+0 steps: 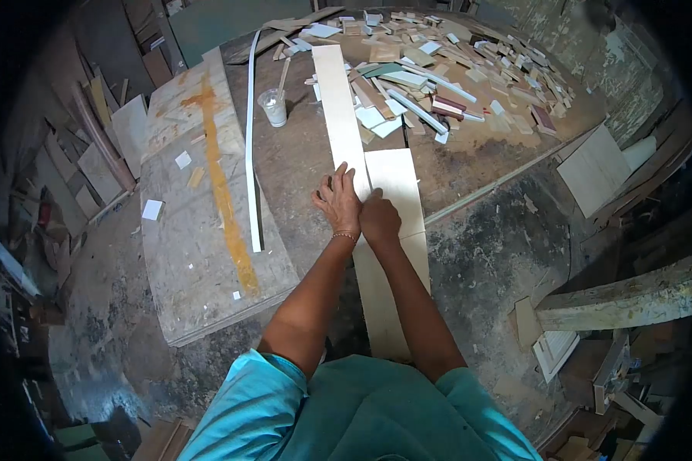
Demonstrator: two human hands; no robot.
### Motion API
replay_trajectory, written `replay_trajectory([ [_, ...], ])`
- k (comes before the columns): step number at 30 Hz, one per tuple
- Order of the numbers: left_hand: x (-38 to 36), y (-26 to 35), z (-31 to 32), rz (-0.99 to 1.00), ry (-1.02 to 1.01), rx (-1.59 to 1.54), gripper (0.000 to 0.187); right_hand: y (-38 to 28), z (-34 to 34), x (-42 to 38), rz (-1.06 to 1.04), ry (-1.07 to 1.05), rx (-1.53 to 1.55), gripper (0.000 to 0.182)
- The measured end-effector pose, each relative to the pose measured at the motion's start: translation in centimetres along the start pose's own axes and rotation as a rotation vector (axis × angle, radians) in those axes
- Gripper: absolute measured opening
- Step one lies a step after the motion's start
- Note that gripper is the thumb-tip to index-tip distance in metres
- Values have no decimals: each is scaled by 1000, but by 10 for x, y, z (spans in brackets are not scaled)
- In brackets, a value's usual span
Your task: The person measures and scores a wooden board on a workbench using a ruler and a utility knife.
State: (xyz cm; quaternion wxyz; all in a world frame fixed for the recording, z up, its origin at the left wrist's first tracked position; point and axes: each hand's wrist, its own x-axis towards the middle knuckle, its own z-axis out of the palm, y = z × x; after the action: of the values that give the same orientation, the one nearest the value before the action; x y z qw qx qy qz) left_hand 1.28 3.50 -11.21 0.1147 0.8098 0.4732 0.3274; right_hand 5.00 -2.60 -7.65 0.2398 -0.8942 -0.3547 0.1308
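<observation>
A long pale wooden strip [340, 100] lies across a second pale board [396, 180], which runs back toward my body with a thin cross line or seam near my right forearm. My left hand [340, 203] rests on the strip near its close end, fingers bent and spread apart. Beside it, my right hand [380, 217] is closed at the strip's right edge, above the second board. Its fingertips are pressed together, and whatever they grip is hidden or too small to make out.
Many wood offcuts [469, 69] cover the far worktable [469, 173]. A plastic cup [273, 107] holding white stuff and a stick stands left of the strip. A narrow white-edged strip [251, 154] lies by a stained panel [200, 253]. At right is a thick beam [623, 296].
</observation>
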Motion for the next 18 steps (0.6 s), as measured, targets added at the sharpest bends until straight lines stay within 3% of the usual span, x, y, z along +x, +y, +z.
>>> replay_trajectory([
  [4,-2,4,-4,2,4,40,34,18,-12,-53,30,-76,-72,21],
  [10,-3,3,-4,-15,11,1,35,10,1,-14,-14,-8,-57,20],
  [14,3,3,-5,-10,-6,-76,45,-1,0,0,-26,37,-36,21],
  [18,-3,3,-6,2,-22,-40,46,21,-8,-52,-31,-30,-118,24],
])
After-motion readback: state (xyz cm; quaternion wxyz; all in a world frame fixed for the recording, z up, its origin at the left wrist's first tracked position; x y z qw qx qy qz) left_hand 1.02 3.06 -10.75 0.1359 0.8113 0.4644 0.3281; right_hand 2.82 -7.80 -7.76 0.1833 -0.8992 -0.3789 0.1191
